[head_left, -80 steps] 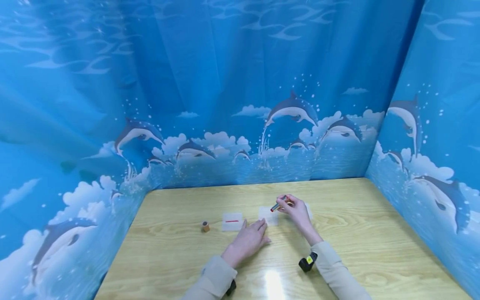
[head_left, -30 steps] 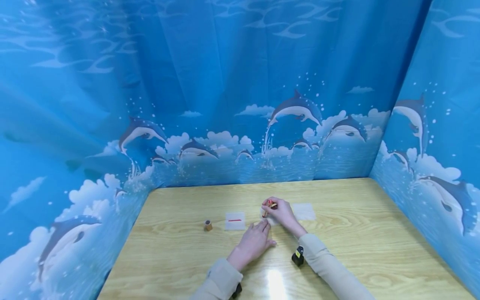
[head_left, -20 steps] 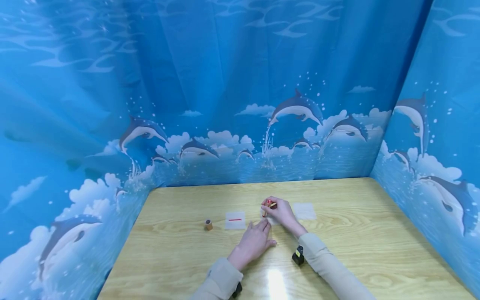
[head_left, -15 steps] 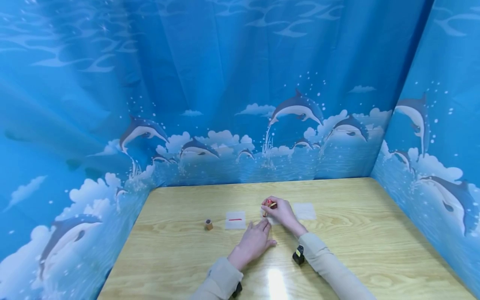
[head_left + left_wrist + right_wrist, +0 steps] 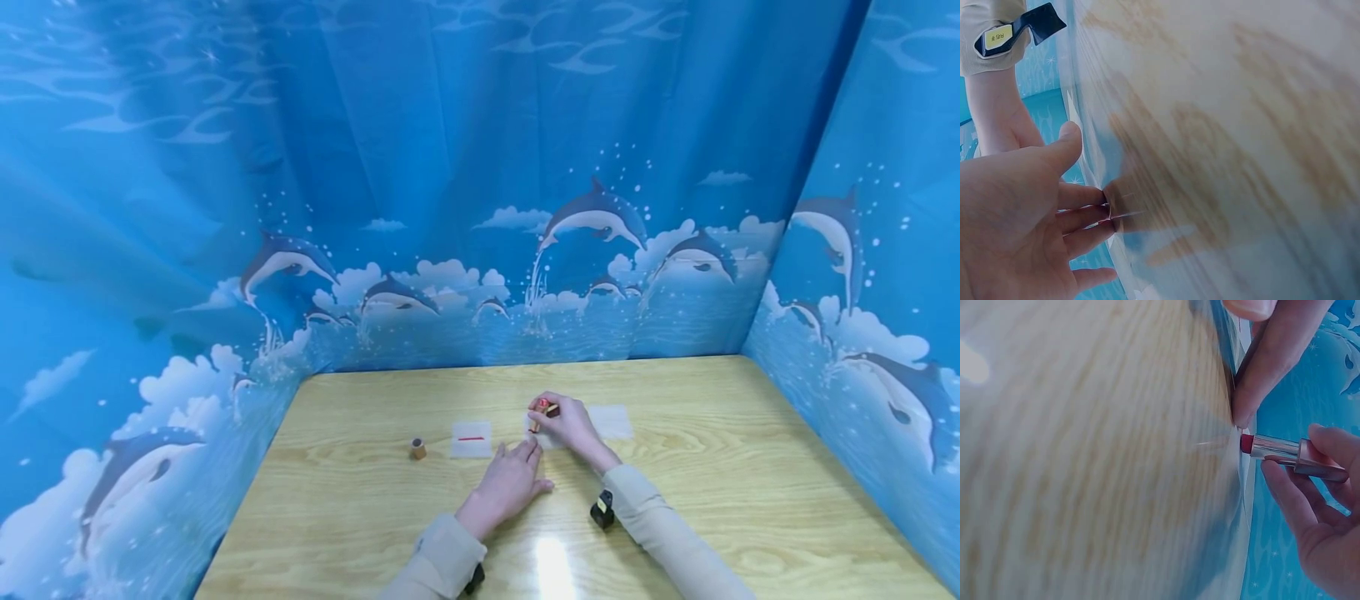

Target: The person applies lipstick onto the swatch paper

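Note:
My right hand (image 5: pixel 573 425) pinches a lipstick (image 5: pixel 1275 450) between thumb and fingers. Its red tip points down and meets the middle white paper (image 5: pixel 553 442) in the right wrist view. Most of that paper is hidden by the two hands. With fingers stretched out, my left hand (image 5: pixel 506 483) rests its fingertips on the paper's near left edge, just short of the lipstick tip. To the left lies another white paper (image 5: pixel 471 451) bearing one red stroke. A third white paper (image 5: pixel 615 423), unmarked, is partly behind the right hand.
A small brown-orange lipstick cap (image 5: pixel 418 450) stands upright left of the papers. All of it is on a glossy wood-grain table (image 5: pixel 360 508). A blue dolphin-print curtain (image 5: pixel 450 167) walls off the back and both sides.
The right hand has come down and left from above the middle paper, bringing the lipstick tip to it, then slid slightly right. The left hand keeps its place on the paper.

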{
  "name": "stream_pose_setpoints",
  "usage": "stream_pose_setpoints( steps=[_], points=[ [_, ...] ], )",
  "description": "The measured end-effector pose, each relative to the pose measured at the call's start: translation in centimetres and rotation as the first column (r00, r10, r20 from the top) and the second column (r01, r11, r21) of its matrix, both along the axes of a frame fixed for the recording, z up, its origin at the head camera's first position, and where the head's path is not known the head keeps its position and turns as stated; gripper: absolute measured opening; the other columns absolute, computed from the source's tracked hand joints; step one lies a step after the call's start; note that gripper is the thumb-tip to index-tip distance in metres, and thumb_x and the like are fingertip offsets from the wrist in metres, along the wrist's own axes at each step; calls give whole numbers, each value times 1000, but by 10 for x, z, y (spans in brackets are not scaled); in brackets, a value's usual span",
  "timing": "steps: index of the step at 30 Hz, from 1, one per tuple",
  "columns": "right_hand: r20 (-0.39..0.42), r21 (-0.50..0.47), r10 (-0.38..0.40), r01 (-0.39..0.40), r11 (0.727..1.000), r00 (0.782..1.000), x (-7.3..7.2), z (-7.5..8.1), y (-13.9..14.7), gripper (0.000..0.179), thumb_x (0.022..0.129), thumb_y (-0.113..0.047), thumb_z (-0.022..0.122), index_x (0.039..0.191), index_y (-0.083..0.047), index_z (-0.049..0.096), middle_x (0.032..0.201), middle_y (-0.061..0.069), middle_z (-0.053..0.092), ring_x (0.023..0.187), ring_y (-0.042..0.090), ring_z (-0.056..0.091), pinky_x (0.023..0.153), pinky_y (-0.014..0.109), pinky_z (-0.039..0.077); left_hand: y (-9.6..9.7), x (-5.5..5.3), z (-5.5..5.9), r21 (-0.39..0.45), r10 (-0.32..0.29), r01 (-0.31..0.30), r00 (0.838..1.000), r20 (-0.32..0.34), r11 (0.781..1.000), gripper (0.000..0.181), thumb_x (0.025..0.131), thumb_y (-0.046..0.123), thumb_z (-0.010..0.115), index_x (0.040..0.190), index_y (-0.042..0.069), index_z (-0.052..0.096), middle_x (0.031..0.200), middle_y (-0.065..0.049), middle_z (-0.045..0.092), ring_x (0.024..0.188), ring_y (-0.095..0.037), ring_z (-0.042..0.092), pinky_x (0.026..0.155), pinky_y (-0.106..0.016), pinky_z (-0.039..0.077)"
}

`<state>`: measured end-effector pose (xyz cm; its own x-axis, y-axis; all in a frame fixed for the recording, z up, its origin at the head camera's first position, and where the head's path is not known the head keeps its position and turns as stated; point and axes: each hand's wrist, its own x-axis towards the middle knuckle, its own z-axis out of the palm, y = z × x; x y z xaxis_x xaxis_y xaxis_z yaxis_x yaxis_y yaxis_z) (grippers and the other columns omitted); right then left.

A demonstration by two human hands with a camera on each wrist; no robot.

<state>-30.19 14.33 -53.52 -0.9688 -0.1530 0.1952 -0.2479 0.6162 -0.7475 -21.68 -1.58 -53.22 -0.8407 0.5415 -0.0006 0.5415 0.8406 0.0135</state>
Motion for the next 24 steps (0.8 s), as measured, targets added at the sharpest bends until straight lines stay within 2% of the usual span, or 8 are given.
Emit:
stream_pose_setpoints(
  steps=[7, 15, 20, 24],
  points=[
    [-17, 6, 5, -5, 1000, 1000, -1, -1, 5, 9, 90, -20, 78, 97, -15, 74, 86, -3, 72, 83, 17, 70, 83, 40, 59, -1, 0, 1, 2, -8, 8, 1000, -16, 1000, 69, 100, 54, 52, 148, 4, 50, 155, -11, 46, 140, -24, 47, 114, -51, 41],
    [-5, -1, 4, -4, 1000, 1000, 1, 0, 11, 11, 90, -18, 77, 99, -13, 74, 86, -2, 72, 83, 18, 69, 81, 39, 59, 0, 0, 2, 18, 6, -6, 1000, 22, 1000, 69, 101, 53, 52, 148, 4, 49, 156, -11, 45, 141, -25, 47, 116, -52, 39],
    [18, -6, 1, -1, 1000, 1000, 2, 2, 13, 11, 91, -18, 77, 101, -14, 74, 87, -2, 72, 84, 17, 69, 81, 38, 59, 0, 0, 2, 17, 5, -6, 1000, 19, 1000, 69, 101, 53, 52, 148, 3, 49, 155, -11, 46, 141, -26, 47, 115, -53, 40],
    [-1, 6, 6, -6, 1000, 1000, 1, 2, 16, 11, 91, -19, 77, 100, -14, 74, 85, -2, 72, 79, 14, 67, 77, 34, 57, 0, 0, 0, 12, 11, -12, 1000, 23, 1000, 69, 101, 53, 53, 148, 4, 50, 155, -11, 47, 141, -25, 47, 115, -53, 40]
  ],
)
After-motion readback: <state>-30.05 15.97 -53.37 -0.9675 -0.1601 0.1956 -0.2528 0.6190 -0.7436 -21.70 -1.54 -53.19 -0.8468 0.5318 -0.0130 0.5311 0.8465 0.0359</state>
